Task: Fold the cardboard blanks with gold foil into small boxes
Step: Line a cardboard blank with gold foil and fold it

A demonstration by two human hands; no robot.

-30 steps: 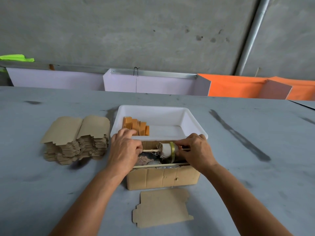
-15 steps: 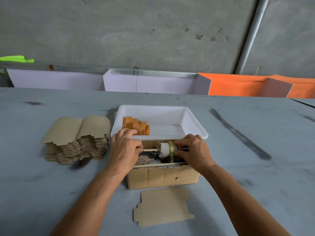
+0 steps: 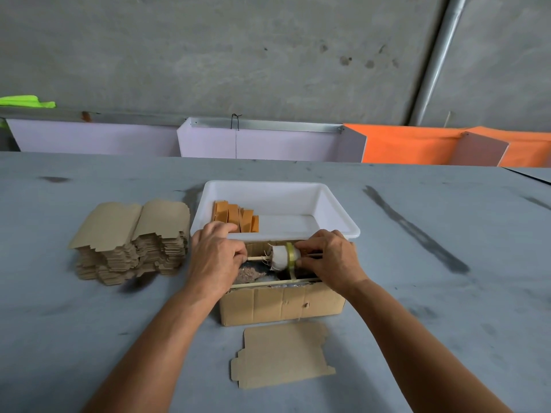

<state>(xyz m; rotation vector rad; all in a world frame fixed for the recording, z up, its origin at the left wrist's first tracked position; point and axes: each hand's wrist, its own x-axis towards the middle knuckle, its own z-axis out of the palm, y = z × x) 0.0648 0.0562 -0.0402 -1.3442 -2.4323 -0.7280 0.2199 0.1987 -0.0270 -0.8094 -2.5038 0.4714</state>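
A grey, scuffed worktop (image 3: 417, 293) runs to a concrete wall (image 3: 268, 55). One cardboard blank (image 3: 283, 354) lies flat just before an open carton (image 3: 283, 304) — long axis left-right. Both hands pinch a stick (image 3: 258, 258) over the carton — left hand (image 3: 214, 257), right hand (image 3: 331, 259).

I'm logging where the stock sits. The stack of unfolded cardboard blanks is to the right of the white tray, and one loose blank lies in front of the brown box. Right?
Not quite. The head view shows the stack of blanks to the left of the white tray, not the right. One loose blank does lie in front of the brown box.
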